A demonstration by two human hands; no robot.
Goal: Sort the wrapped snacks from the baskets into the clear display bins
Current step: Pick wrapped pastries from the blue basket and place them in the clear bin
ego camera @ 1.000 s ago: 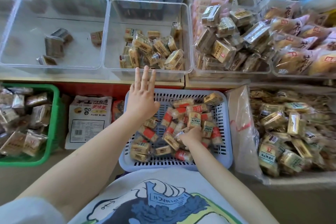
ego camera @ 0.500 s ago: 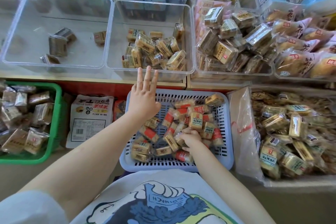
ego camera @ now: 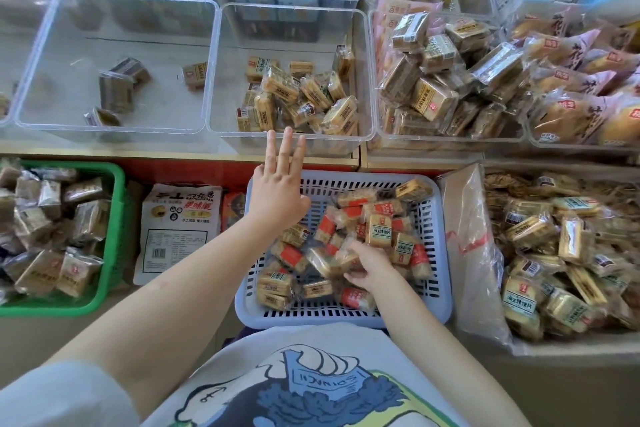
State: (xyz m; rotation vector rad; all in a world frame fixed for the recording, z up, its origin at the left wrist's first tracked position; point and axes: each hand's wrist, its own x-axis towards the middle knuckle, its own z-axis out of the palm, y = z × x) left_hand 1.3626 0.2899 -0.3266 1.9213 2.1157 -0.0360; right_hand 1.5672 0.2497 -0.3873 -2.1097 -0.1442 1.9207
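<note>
reaching left hand (ego camera: 277, 194) fingers spread; right hand (ego camera: 369, 262) fingers buried among basket (ego camera: 440, 253) snacks (ego camera: 379, 230), grip unclear

Pale wooden shelf (ego camera: 104, 152) running across under the upper row, edged below by a red strip (ego camera: 194, 172). Seam in that shelf right of centre, near the middle. Beige floor (ego camera: 52, 333) in the lower left and dull brown floor at lower right. Soft, even daylight throughout, faint glare toward the top right corner.
</note>
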